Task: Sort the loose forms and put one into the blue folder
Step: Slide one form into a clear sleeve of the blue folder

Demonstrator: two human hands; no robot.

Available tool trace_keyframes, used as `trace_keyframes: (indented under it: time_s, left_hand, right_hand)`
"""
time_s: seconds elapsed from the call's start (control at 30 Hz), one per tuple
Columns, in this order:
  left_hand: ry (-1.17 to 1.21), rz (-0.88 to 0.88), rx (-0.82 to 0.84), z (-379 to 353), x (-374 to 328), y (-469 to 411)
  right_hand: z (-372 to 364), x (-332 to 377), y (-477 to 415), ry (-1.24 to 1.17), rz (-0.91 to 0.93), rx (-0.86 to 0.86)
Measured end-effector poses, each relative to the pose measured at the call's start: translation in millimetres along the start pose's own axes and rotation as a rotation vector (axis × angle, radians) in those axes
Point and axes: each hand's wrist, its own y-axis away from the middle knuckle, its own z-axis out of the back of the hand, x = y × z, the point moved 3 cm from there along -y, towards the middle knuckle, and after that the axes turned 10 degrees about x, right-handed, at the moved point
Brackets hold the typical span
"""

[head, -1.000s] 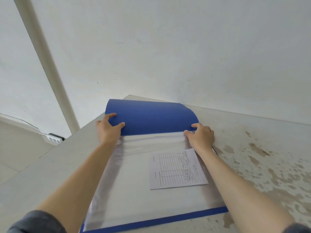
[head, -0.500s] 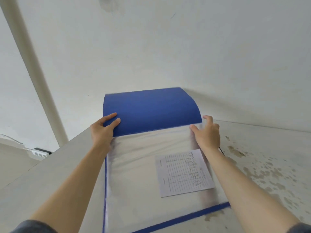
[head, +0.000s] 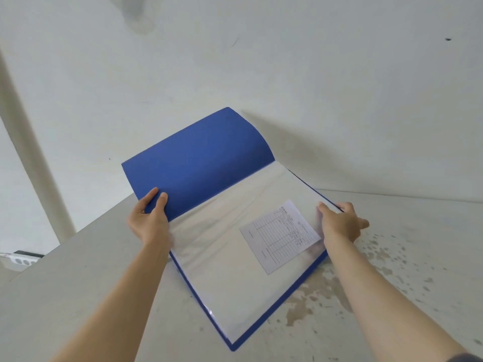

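L hand (head: 150, 220): folder (head: 198, 163) cover is pinched | R hand (head: 339, 226): rt edge is gripped | risk: form (head: 281, 235) may be slid out/creased if folder is tipped.

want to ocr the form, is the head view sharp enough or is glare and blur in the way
Head view: the form is soft, its print too small to read; head view: the clear sleeve hazes its corner near the right hand; head view: soft light, the blue folder throwing a faint shadow on the wall.
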Motion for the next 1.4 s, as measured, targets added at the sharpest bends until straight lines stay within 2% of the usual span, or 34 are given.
trace_keyframes:
  time_s: [0.1, 0.17, 0.37, 0.53, 0.67, 0.8, 0.9, 1.13, 1.27, 1.4]
  left_hand:
    - [-0.006, 0.000, -0.026, -3, 3, 4]
    - [-0.002, 0.001, -0.036, -7, 7, 7]
    - [-0.023, -0.004, -0.007, -18, 17, 19]
    - [-0.316, -0.105, 0.022, -17, 22, 27]
    - [-0.510, -0.040, 0.070, -18, 31, 27]
    - [-0.814, -0.022, 0.122, -26, 39, 23]
    - [-0.962, -0.151, 0.259, -48, 33, 28]
    - [-0.949, -0.771, 0.891, -149, -15, 69]
    - [-0.997, -0.966, 0.985, -205, -52, 82]
    - [-1.049, -0.983, 0.969, -239, -83, 82]
  right_hand:
    - [3, -2, 6, -0.267, 0.073, -0.033]
    - [0, 0, 13, -0.353, 0.084, -0.034]
    - [-15, 0, 23, -0.224, 0.145, 0.125]
    - [-3, 2, 19, -0.316, 0.253, 0.156]
    - [6, 14, 14, -0.436, 0.297, 0.202]
    - [13, 28, 12, -0.519, 0.346, 0.251]
    - [16, 37, 12, -0.556, 0.375, 0.291]
    - [21, 53, 13, -0.540, 0.415, 0.375]
    - [30, 59, 13, -0.549, 0.415, 0.449]
    - [39, 67, 8, -0.512, 0.431, 0.488]
